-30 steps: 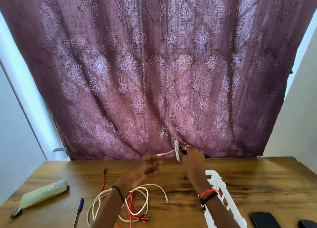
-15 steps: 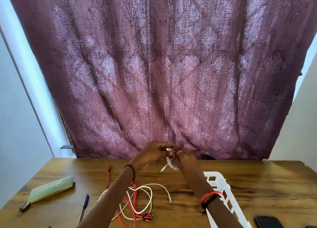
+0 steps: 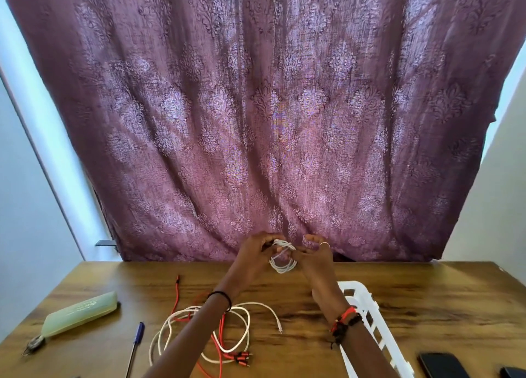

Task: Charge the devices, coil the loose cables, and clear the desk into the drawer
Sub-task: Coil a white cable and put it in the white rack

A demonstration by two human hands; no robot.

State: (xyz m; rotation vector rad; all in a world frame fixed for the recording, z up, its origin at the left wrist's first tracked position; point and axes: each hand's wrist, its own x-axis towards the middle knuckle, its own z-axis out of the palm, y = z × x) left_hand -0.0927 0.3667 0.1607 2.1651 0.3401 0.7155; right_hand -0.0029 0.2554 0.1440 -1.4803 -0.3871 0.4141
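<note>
Two dark devices are lying at the near right edge of the desk point(image 3: 427, 298): a phone point(image 3: 442, 365) and a second one point(image 3: 512, 373) that the frame is cutting off. Neither seems to be plugged in. Just left of them a white slatted tray point(image 3: 367, 318) is resting on the wood, partly under the right forearm.

Near the middle, a loose white cable point(image 3: 247, 325) and a red cable point(image 3: 219, 346) are sprawling in overlapping loops under the left forearm. A blue pen point(image 3: 136, 340) and a pale green case point(image 3: 81, 313) are lying further left.

Beyond these, above the far part of the desk, both hands are working on a small white coil point(image 3: 282, 261). The left hand point(image 3: 254, 255) is curling its fingers round the top of the coil. The right hand point(image 3: 314, 261) is pinching the coil's right side with thumb and finger, while its other fingers are standing raised. The loops are hanging down between the two hands, clear of the wood.

I judge the cable to be light, limp and a little springy, so the turns are likely wanting to fan open. It is best held across all the turns at one spot, not by a plug or a single strand. The tangled pair on the desk will probably be easiest to draw out from a plug end.

Behind everything a purple patterned curtain point(image 3: 270, 107) is hanging.
</note>
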